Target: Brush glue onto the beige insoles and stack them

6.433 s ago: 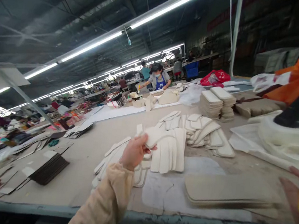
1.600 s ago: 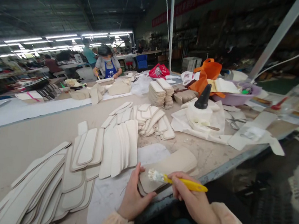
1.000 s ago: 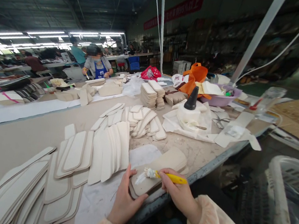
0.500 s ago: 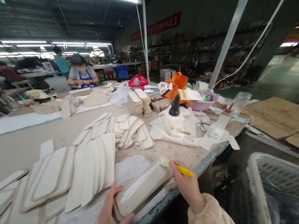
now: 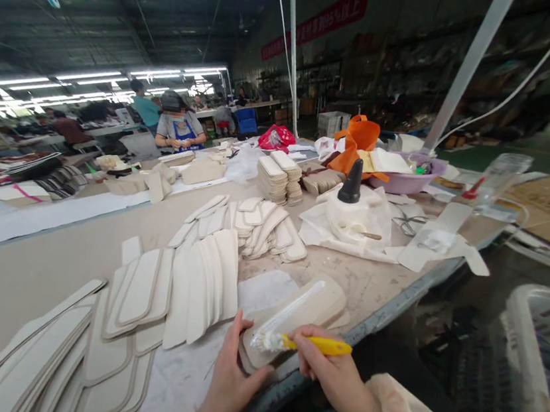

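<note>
My right hand (image 5: pixel 327 371) is closed round a yellow-handled brush (image 5: pixel 311 344). Its white bristles rest on the near end of a beige padded piece (image 5: pixel 316 299) that lies on a small stack at the table's front edge. A wet white stripe of glue runs along that piece. My left hand (image 5: pixel 230 377) lies with fingers spread on the white paper, its fingertips against the near left end of the stack. Fanned rows of cream padded pieces (image 5: pixel 195 283) lie just left of my left hand.
A white glue bottle with a black nozzle (image 5: pixel 352 205) stands on white paper beyond. Stacks of beige pieces (image 5: pixel 278 176), a purple basin (image 5: pixel 408 179) and an orange bag (image 5: pixel 358 139) sit farther back. A person in a blue apron (image 5: pixel 178 131) works across. A white plastic basket (image 5: pixel 535 372) stands at right.
The brush has come back from the far end of the top piece to its near end, leaving a glue stripe along it. My left hand stays at the stack's near end.
</note>
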Tool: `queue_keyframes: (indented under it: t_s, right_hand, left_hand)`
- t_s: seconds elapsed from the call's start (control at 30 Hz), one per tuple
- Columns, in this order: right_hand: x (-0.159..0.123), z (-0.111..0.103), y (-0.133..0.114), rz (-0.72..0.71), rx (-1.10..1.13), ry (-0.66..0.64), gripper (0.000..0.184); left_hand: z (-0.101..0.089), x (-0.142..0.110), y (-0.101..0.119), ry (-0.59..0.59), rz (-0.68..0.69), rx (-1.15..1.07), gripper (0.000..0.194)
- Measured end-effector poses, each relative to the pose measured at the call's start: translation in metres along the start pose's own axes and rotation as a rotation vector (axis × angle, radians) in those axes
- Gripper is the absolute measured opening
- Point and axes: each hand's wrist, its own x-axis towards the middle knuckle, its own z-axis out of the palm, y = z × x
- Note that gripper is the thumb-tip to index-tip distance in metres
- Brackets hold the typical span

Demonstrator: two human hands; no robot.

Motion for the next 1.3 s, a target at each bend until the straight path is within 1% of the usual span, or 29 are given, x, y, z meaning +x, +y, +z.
queue_keyframes:
  t_s: [0.07, 0.13, 0.23, 0.3, 0.4, 0.5, 0.6, 0.73, 0.87, 0.97, 1.07, 1.2, 1.3]
  right_hand:
    - [0.000, 0.006, 0.003, 0.007, -0.019, -0.038, 0.032]
    - [0.001, 0.008, 0.007, 0.015, -0.027, -0.048, 0.030]
    - [0.003, 0.004, 0.010, 0.018, -0.054, -0.023, 0.029]
    - [0.005, -0.002, 0.010, 0.028, -0.076, 0.026, 0.029]
    - [0.011, -0.019, 0.008, 0.043, -0.102, 0.132, 0.030]
    - [0.018, -0.041, 0.004, 0.030, -0.121, 0.239, 0.031]
    - [0.024, -0.064, 0.001, 0.004, -0.152, 0.323, 0.032]
    - [0.028, -0.088, -0.004, -0.061, -0.298, 0.427, 0.031]
    - [0.028, -0.103, -0.009, -0.146, -0.427, 0.501, 0.029]
    - [0.026, -0.107, -0.008, -0.225, -0.410, 0.554, 0.026]
    - [0.028, -0.104, -0.008, -0.276, -0.323, 0.580, 0.026]
    - [0.036, -0.092, -0.005, -0.219, -0.193, 0.510, 0.031]
    - [0.043, -0.087, -0.001, -0.187, -0.205, 0.456, 0.034]
  left_hand:
    - [0.000, 0.000, 0.001, 0.001, -0.001, -0.007, 0.096]
    - [0.000, 0.000, 0.002, -0.010, -0.005, -0.005, 0.096]
    - [-0.001, -0.001, 0.001, -0.027, -0.014, 0.007, 0.095]
    - [-0.001, 0.000, 0.000, -0.026, -0.003, 0.018, 0.094]
    - [-0.001, 0.001, 0.000, -0.017, 0.019, 0.047, 0.092]
    - [-0.001, 0.003, 0.000, -0.007, 0.025, 0.080, 0.089]
    - [0.000, 0.003, -0.002, -0.002, 0.002, 0.098, 0.087]
    - [0.003, 0.002, -0.007, 0.015, -0.011, 0.087, 0.088]
    - [0.008, 0.002, -0.011, 0.061, 0.005, 0.066, 0.085]
    - [0.011, 0.003, -0.014, 0.106, 0.027, 0.060, 0.084]
    - [0.013, 0.004, -0.018, 0.115, 0.051, 0.066, 0.085]
    - [0.014, 0.005, -0.021, 0.119, 0.079, 0.077, 0.084]
    - [0.014, 0.005, -0.020, 0.122, 0.076, 0.078, 0.082]
